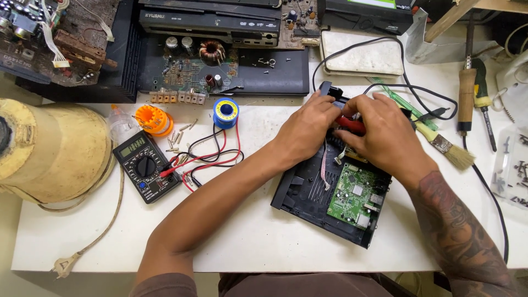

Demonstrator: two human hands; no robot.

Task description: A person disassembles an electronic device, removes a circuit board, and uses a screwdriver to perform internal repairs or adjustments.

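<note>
An opened black set-top box [300, 192] lies on the white table, its green circuit board [357, 193] exposed at the near right. My left hand [306, 127] rests on the box's far end, fingers curled over its edge. My right hand [383, 137] grips a red-handled tool [352, 124] held over the box's far interior; the tool's tip is hidden under my fingers. A white ribbon cable [323, 168] hangs between my wrists.
A black multimeter [144, 165] with red and black leads lies left, beside a blue solder spool [226, 111] and an orange reel [152, 119]. A paintbrush [446, 147], soldering iron [466, 91] and screw tray [514, 165] sit right. Open electronics line the far edge; a beige appliance [52, 148] stands left.
</note>
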